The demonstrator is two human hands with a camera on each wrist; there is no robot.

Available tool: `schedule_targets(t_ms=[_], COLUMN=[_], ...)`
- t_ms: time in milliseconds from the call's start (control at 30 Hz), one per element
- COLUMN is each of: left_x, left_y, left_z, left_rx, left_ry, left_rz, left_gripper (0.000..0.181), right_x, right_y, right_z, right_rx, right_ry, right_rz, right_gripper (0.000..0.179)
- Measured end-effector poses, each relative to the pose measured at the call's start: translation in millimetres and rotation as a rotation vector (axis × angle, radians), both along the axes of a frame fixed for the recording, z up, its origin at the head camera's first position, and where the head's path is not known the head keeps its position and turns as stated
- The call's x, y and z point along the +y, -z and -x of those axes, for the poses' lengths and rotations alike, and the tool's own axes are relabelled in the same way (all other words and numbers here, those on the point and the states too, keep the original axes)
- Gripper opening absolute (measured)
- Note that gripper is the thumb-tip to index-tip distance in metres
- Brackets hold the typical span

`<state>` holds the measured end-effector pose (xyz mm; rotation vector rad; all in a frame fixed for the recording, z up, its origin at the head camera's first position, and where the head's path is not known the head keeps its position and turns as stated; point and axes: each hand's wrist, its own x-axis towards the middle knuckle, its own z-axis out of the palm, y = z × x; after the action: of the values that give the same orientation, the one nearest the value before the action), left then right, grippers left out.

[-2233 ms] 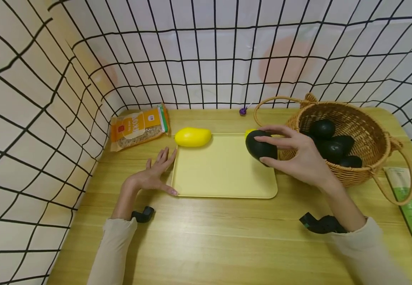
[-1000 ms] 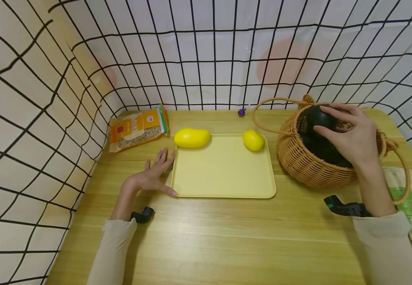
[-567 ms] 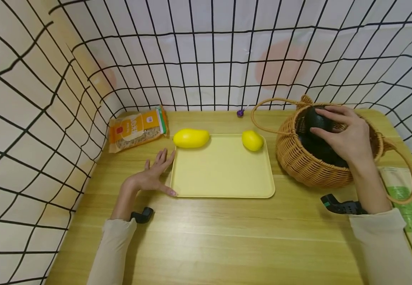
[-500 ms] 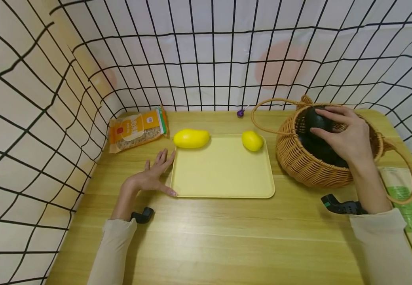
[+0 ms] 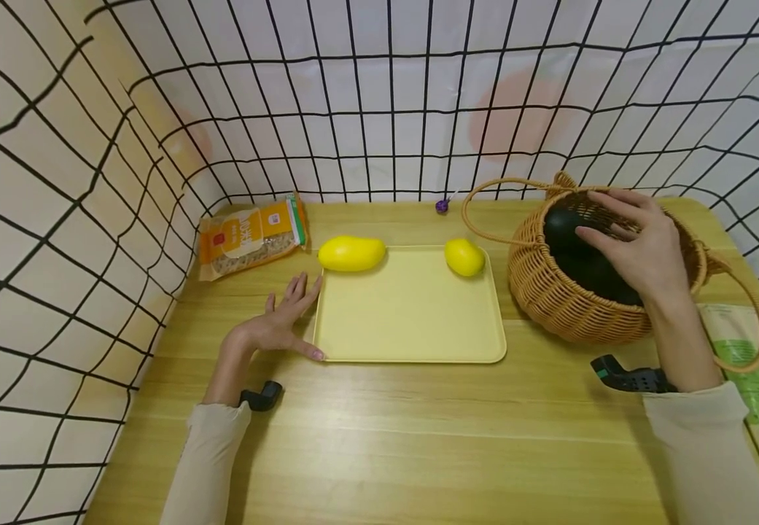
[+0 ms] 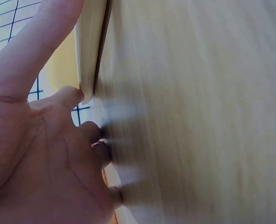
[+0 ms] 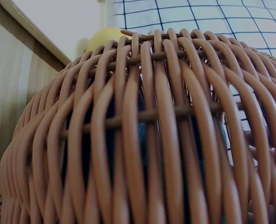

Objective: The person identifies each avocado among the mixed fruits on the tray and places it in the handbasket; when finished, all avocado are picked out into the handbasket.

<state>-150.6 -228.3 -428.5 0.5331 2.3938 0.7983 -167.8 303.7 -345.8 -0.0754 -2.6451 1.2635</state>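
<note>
My left hand [image 5: 277, 324] lies with spread fingers at the left edge of a pale yellow tray [image 5: 412, 313]; the thumb is at its front corner. In the left wrist view the fingers [image 6: 93, 130] reach down to the tabletop beside the tray. Inside the wicker basket [image 5: 579, 317], my right hand [image 5: 644, 244] stays over the dark avocados, fingers loosely bent. One avocado [image 5: 564, 227] rests against the basket's left inner wall, the thumb overlapping its edge. A yellow mango [image 5: 351, 253] lies across the tray's back left corner, and a lemon [image 5: 464, 257] sits in the back right corner.
Behind the left hand lies an orange bag of grain [image 5: 254, 237]. A small purple lollipop [image 5: 442, 206] is near the back grid wall. A green and white package [image 5: 749, 372] lies at the right, under one basket handle [image 5: 756, 321]. Black wire grid surrounds the table.
My right hand carried the avocado from over the tray's right side into the basket and let go of it; it now lies further left than the fingers. The left hand has stayed put.
</note>
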Motion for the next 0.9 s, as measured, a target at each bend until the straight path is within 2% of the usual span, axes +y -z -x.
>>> schedule_targets(t_ms=[167,467,600,667,767,900], left_x=[1.0,1.0,2.0,1.9,1.8,6.2], left_y=[-1.8,-2.0,-4.5,-10.3,-25.3,-48.2], left_z=[-1.4,-3.5,-5.7,-8.2,-12.5,-16.1], left_rx=[0.002,0.004,0.0,-0.009,0.006,0.102], left_ry=[0.002,-0.005,-0.014,-0.025,-0.045,-0.09], left_rz=[-0.002,-0.006,-0.016,-0.02,-0.036,-0.07], left_gripper=[0.137,0.137,0.136,0.132,0.117,0.097], right_x=[0,-4,-11,-18,-33,-56], right_y=[-1.2,-4.3,-8.9,-11.7,-17.1,-24.5], right_z=[-1.8,-4.5,-9.4,-11.1,-14.2,-18.9], right_rx=[-0.034,0.057,0.094,0.107,0.128,0.133], right_ry=[-0.046,-0.061,-0.106,-0.144,-0.2,-0.266], right_rz=[-0.012,-0.076,-0.104,-0.108,-0.111,-0.131], right_gripper=[0.059,0.056,0.057,0.058,0.058,0.059])
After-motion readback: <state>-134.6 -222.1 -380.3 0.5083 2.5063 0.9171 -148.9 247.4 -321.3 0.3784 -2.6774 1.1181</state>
